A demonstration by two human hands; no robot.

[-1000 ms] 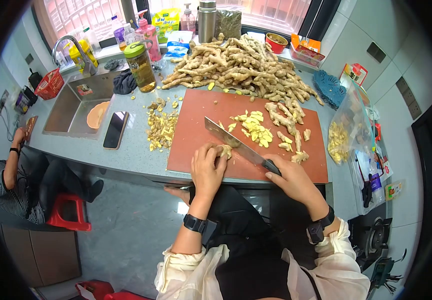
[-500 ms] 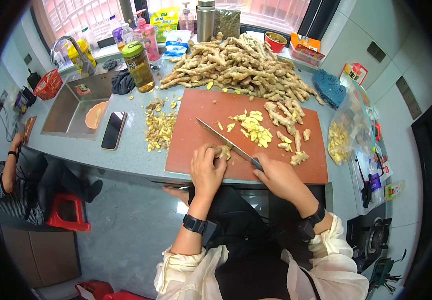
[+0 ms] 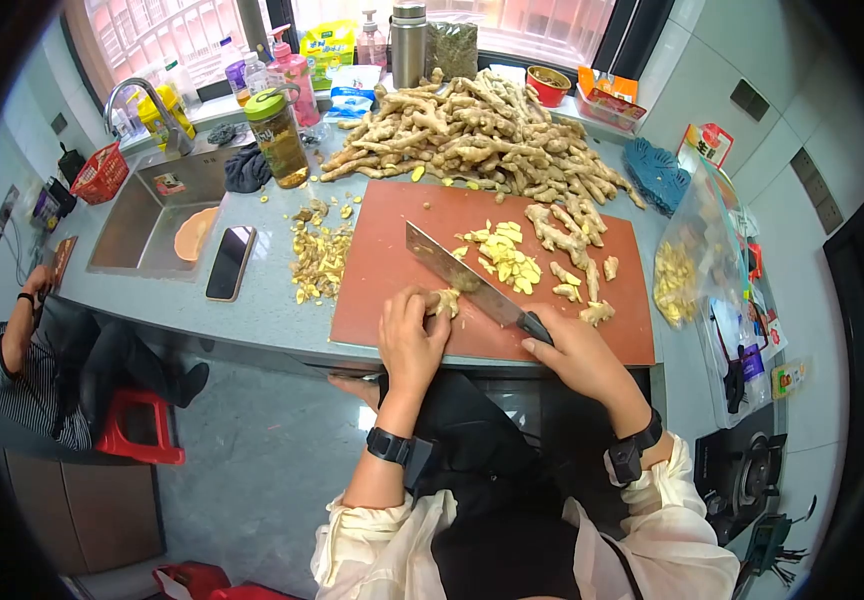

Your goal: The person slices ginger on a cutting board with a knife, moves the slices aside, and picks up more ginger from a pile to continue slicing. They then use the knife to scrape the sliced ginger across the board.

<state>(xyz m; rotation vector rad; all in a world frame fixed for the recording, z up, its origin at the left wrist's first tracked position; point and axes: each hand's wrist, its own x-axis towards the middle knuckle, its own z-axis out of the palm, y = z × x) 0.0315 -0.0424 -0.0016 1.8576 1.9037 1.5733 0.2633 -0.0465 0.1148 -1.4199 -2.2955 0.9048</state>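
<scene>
Steel blade and dark handle: the right hand (image 3: 577, 355) is closed tight around the handle of a broad knife (image 3: 462, 282), whose blade slants up and to the left across the board, its lower edge meeting a small piece of ginger (image 3: 445, 301). The left hand (image 3: 410, 335) has its fingers curled over that piece, pinning it down on the near part of the red cutting board (image 3: 392, 250). The ginger piece sits just beside the blade, between the fingertips and the steel.

Farther up the board lies a loose heap of pale yellow slices (image 3: 502, 255), and to the right of them a few uncut knobs (image 3: 572, 245). Behind the board, along the counter's far side, a big pile of whole ginger roots (image 3: 477, 130) stretches nearly the board's full width. Left of the board, on the grey counter (image 3: 262, 300), is a scatter of peelings (image 3: 320, 255), and near those a dark phone (image 3: 231, 262) lies flat beside the sink (image 3: 132, 225). A jar with a green lid (image 3: 278, 135) stands upright between the sink and the root pile. At the right edge of the counter a clear plastic bag (image 3: 692, 260) holds more yellow pieces.

Both wrists wear dark watches. Another person sits at far left, low down, near a red stool (image 3: 137, 425).
</scene>
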